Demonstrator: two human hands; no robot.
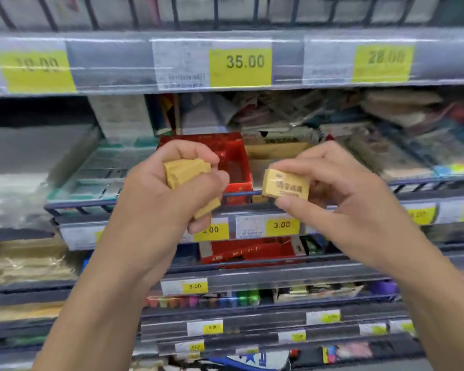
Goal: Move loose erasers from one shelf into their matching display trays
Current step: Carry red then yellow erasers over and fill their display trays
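My left hand (pixel 169 188) grips a bunch of tan erasers (pixel 184 172), one poking out below the fist near the little finger. My right hand (pixel 330 188) pinches a single tan eraser (pixel 285 184) with printed wrapper between thumb and fingers. Both hands hover in front of the middle shelf. Just behind them stands a red display tray (pixel 233 156), its inside looking mostly bare. A tan cardboard tray (pixel 273 152) sits right of the red one, partly hidden by my right hand.
A dark wire rail (pixel 91 203) runs along the shelf front with yellow price tags (pixel 281 224) below. Green trays (pixel 97 167) lie to the left, packaged stationery (pixel 402 145) to the right. Another red box (pixel 249 251) sits one shelf down.
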